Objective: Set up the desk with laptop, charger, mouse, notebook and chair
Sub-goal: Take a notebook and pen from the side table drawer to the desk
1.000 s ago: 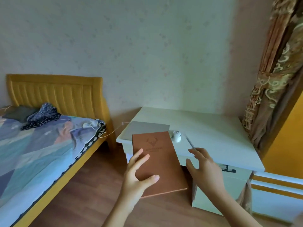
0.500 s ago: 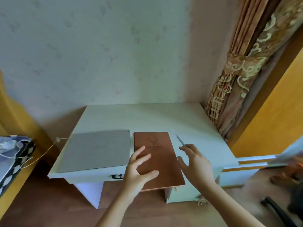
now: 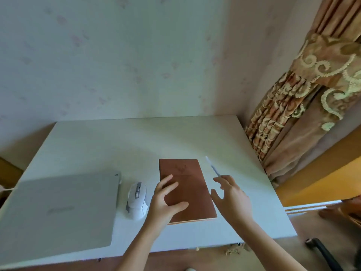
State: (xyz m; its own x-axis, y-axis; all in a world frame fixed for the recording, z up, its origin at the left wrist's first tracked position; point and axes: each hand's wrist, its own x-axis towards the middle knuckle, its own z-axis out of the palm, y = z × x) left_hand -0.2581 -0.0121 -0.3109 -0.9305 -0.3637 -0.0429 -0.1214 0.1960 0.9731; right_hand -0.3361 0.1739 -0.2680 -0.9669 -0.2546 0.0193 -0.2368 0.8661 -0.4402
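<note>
So my left hand (image 3: 166, 202) was lying on the lower-left part of the brown notebook (image 3: 187, 189), fingers spread out pretty straight, thumb over the cover, not really clenching anything, just resting on it. My right hand (image 3: 231, 200) was just right of the notebook's edge, pinching a thin white pen (image 3: 213, 168) that stuck up and away toward the wall, the other fingers loose. The notebook was flat on the white desk (image 3: 136, 145), a bit right of the frame's center. Just left of my left hand sat the white mouse (image 3: 136, 200), and further left, in the lower-left of the frame, the closed silver laptop (image 3: 58, 210). Way back was the pale wallpapered wall (image 3: 117, 55), with a patterned curtain (image 3: 304, 94) at the upper right.
</note>
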